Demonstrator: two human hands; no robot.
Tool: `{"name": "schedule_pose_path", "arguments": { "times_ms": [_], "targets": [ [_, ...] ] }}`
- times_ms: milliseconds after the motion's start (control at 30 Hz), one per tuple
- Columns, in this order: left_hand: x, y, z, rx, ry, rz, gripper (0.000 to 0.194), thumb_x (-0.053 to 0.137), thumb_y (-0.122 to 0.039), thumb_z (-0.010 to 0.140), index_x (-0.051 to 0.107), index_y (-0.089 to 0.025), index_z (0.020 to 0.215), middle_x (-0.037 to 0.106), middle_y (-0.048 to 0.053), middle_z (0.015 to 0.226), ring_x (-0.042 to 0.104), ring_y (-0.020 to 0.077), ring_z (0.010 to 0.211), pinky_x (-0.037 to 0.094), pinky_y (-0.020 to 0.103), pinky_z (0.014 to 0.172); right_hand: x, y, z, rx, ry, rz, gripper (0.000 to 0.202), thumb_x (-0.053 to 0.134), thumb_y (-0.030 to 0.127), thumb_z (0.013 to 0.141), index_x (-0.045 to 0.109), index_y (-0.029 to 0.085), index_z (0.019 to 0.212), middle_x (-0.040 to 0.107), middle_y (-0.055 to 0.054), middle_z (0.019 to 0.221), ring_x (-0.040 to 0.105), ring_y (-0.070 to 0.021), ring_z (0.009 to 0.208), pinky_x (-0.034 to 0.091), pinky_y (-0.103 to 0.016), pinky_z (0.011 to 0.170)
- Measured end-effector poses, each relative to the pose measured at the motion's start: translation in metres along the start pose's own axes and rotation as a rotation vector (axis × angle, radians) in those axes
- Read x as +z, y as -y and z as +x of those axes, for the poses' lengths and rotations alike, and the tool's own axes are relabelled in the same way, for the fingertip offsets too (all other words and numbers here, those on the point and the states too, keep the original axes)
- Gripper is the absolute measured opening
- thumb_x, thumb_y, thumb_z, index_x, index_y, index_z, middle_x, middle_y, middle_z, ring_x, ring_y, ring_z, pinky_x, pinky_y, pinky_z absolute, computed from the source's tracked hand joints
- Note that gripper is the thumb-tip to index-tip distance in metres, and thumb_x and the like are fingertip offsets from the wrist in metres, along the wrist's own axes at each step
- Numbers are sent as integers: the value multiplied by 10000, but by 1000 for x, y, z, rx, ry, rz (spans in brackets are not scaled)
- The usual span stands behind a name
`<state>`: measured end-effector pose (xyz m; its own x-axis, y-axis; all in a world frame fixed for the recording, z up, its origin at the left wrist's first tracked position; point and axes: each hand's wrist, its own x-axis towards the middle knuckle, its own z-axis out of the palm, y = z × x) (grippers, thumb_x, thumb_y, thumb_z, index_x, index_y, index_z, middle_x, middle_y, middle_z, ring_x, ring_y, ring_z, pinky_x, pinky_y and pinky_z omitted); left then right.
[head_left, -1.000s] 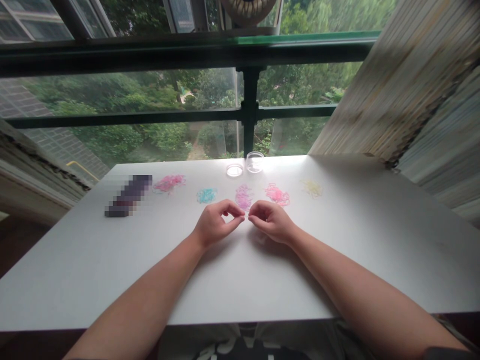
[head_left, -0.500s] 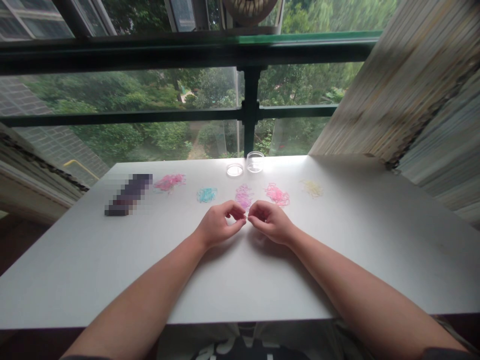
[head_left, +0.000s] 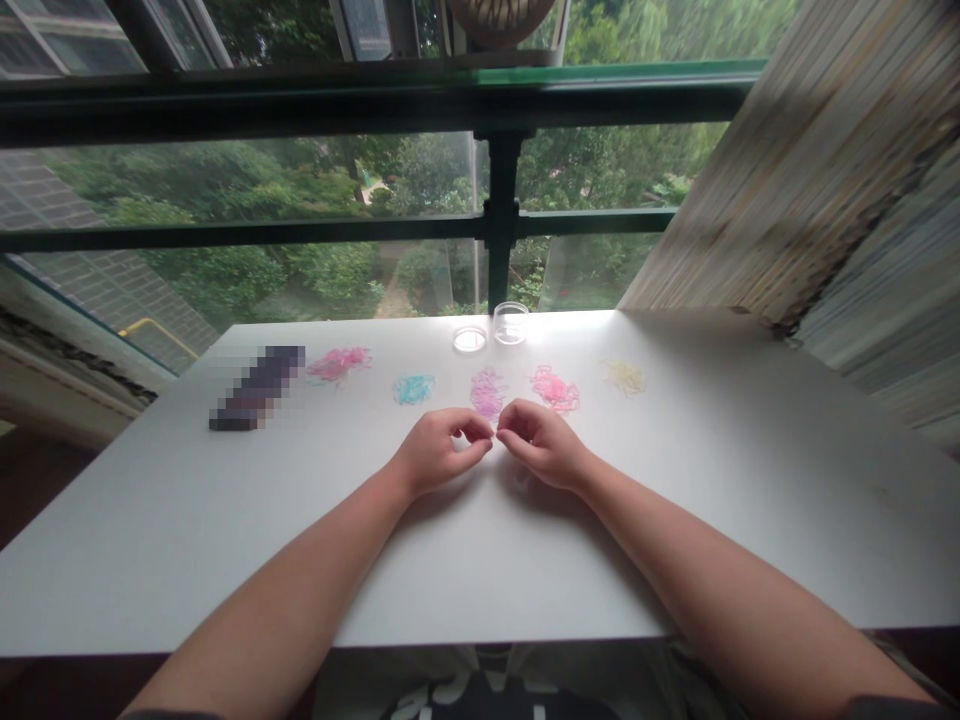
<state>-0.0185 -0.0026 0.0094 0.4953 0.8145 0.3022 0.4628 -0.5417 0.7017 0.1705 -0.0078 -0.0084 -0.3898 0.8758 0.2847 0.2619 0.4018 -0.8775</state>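
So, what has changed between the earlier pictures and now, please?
The left hand has shifted slightly toward the body and toward the right hand. I cannot tell if anything small was gripped or released. The right hand, five coloured piles, clear container and shallow clear dish look unmoved.

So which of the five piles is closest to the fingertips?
The purple pile, middle of the five, just beyond the left hand and right hand; the others lie off to either side.

Five piles (head_left: 487, 393) lie across the table (head_left: 480, 560), before a container (head_left: 511, 325) and the lid (head_left: 469, 341) on its left.
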Motion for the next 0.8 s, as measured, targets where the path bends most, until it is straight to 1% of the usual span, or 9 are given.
{"name": "schedule_pose_path", "arguments": {
  "times_ms": [233,467,800],
  "targets": [
    [-2,2,0,-18,-3,-14,96,594,-247,765,648,-168,766,667,6,729,587,117,672,428,237,663,-3,-3,-1,-11,21,-23,28,526,197,799,505,180,809,470,34,638,401,-85,535,340,-212,501],
    [-2,1,0,-25,-5,-11,103,599,-256,769,652,-168,773,670,9,735,584,117,673,427,237,659,-4,-3,-3,3,59,-11,102,523,201,811,506,184,911,434,60,574,395,-80,494,336,-208,483],
    [-2,3,-1,-19,5,-8,105,591,-252,778,651,-168,761,666,9,731,581,117,675,420,236,656,-5,-4,-4,4,66,-33,77,521,209,814,512,184,885,437,55,588,384,-78,500,332,-209,484]
  ]
}}
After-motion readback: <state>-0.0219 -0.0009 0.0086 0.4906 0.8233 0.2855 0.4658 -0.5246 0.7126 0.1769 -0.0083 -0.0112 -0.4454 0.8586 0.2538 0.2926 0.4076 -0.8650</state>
